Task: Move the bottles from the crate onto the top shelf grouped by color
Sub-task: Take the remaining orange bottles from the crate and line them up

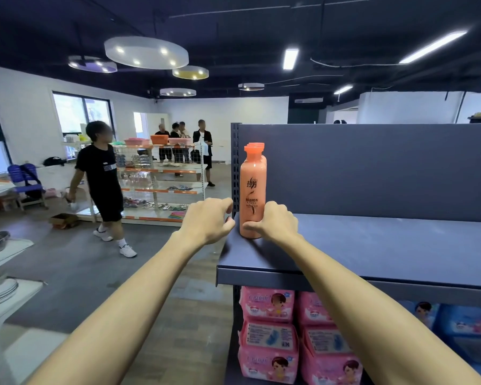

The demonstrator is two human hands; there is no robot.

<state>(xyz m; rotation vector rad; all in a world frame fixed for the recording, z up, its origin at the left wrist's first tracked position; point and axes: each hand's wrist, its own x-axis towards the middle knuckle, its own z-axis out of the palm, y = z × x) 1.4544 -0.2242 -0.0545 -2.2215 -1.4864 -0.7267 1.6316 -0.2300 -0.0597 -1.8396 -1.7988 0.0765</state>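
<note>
Bare forearms [139, 301] reach the top shelf [372, 245]: right hand [277, 222] grasps the front orange bottle [252, 190] at its base, apparently squaring it with matching bottles [258, 145] behind; left hand [208, 222] hangs loosely curled, empty.

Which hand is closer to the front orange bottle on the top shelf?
Right. The right hand holds the bottle at its base, from the right; the left hand is left of it, by the shelf edge.
</note>
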